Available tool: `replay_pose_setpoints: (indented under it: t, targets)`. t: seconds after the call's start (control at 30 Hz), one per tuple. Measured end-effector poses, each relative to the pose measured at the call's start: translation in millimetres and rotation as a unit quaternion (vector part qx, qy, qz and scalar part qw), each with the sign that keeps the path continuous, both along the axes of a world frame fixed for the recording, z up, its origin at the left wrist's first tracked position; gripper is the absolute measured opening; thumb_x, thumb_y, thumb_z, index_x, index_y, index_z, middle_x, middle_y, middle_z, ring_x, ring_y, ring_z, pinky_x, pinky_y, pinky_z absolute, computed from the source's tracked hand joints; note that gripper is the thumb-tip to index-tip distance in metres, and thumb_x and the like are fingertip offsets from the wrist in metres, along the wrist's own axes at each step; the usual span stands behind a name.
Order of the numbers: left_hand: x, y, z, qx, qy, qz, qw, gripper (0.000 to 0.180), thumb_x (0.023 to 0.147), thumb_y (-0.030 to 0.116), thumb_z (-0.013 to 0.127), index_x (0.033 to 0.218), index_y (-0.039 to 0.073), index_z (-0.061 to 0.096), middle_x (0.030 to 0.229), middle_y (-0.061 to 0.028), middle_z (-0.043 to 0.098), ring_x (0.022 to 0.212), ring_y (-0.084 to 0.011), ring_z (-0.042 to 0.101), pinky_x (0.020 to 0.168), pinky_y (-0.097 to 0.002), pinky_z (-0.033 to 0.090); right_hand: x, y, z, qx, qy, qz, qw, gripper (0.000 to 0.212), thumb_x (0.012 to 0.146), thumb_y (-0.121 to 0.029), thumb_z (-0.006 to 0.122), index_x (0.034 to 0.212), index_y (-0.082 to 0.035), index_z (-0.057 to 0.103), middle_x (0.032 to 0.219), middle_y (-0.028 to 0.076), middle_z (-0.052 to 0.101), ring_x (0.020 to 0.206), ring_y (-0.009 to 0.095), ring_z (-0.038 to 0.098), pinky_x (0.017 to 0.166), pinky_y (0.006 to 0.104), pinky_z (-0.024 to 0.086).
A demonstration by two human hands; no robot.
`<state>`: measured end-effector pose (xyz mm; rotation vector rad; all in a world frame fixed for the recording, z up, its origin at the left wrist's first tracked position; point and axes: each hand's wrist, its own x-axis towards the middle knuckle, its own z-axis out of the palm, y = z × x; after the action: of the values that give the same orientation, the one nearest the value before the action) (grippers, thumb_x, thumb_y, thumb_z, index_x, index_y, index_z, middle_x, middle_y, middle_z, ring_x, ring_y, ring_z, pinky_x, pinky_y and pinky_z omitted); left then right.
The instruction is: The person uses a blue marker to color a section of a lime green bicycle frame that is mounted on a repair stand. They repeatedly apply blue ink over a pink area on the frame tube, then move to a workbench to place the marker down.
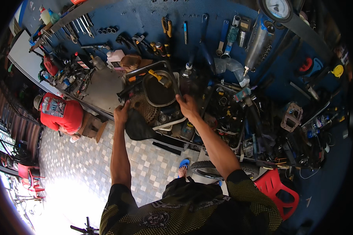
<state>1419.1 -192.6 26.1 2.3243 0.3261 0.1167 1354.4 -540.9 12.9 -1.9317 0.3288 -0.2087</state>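
A shallow metal tray (169, 125) with a pale front rim lies before me on the cluttered workbench. In it rest a rounded basin (159, 105), dark inside, and a brown, rough-looking piece (146, 107). A paintbrush with a yellow handle (157, 76) lies across the basin. My right hand (187, 106) is closed on the tray's right edge, thumb upward. My left hand (121, 111) is closed at the tray's left side, beside a black flexible sheet (139, 126) that hangs over the front corner. Exactly what the left fingers grip is hidden.
Wrenches (82, 25) and other tools hang on the blue wall. Piled parts (227, 105) cover the bench to the right. Below are a wheel (208, 169) and a red chair (278, 192). A person in red (62, 111) sits at far left.
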Motion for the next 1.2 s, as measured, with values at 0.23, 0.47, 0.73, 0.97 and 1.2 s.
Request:
replay_pose_setpoints:
  t: [0.23, 0.47, 0.73, 0.97, 1.2]
  targets:
    - [-123, 2, 15, -0.068, -0.073, 0.054, 0.994, 0.073, 0.097, 0.062, 0.074, 0.085, -0.01, 0.069, 0.073, -0.0155, 0.062, 0.074, -0.0247, 0.054, 0.074, -0.047, 0.047, -85, 15, 12, 0.07, -0.027, 0.037, 0.996, 0.048, 0.108, -0.045, 0.068, 0.086, -0.004, 0.06, 0.068, 0.009, 0.053, 0.065, 0.019, 0.046, 0.061, 0.0423, 0.04]
    - [-260, -8, 39, -0.069, -0.022, 0.088, 0.994, 0.066, 0.098, 0.056, 0.075, 0.083, -0.008, 0.065, 0.07, -0.0106, 0.055, 0.072, -0.0222, 0.046, 0.068, -0.0453, 0.042, -225, 1, 42, 0.083, 0.031, 0.064, 0.994, 0.045, 0.108, -0.044, 0.066, 0.093, -0.002, 0.061, 0.071, 0.01, 0.055, 0.066, 0.02, 0.049, 0.062, 0.0421, 0.041]
    - [-370, -85, 42, -0.117, 0.012, 0.065, 0.991, 0.052, 0.096, 0.043, 0.082, 0.079, -0.002, 0.063, 0.066, -0.0033, 0.051, 0.067, -0.0151, 0.042, 0.06, -0.0404, 0.037, -366, -68, 35, 0.117, 0.056, 0.028, 0.991, 0.044, 0.11, -0.039, 0.067, 0.087, -0.004, 0.054, 0.067, 0.003, 0.046, 0.065, 0.015, 0.045, 0.061, 0.0389, 0.039]
    - [-355, -175, 31, -0.079, -0.007, -0.057, 0.995, 0.054, 0.091, 0.044, 0.086, 0.079, -0.005, 0.065, 0.066, -0.012, 0.061, 0.063, -0.0201, 0.051, 0.06, -0.044, 0.042, -426, -134, 12, 0.074, 0.023, -0.109, 0.991, 0.044, 0.11, -0.04, 0.067, 0.087, -0.004, 0.059, 0.069, 0.001, 0.05, 0.068, 0.012, 0.044, 0.063, 0.035, 0.04]
    - [-260, -229, -8, -0.057, -0.059, -0.165, 0.983, 0.064, 0.089, 0.056, 0.084, 0.086, -0.006, 0.072, 0.074, -0.0224, 0.069, 0.067, -0.035, 0.064, 0.067, -0.0478, 0.049, -391, -166, -20, 0.022, -0.01, -0.188, 0.982, 0.05, 0.112, -0.043, 0.062, 0.084, -0.003, 0.052, 0.07, 0.008, 0.043, 0.068, 0.02, 0.041, 0.066, 0.0402, 0.04]
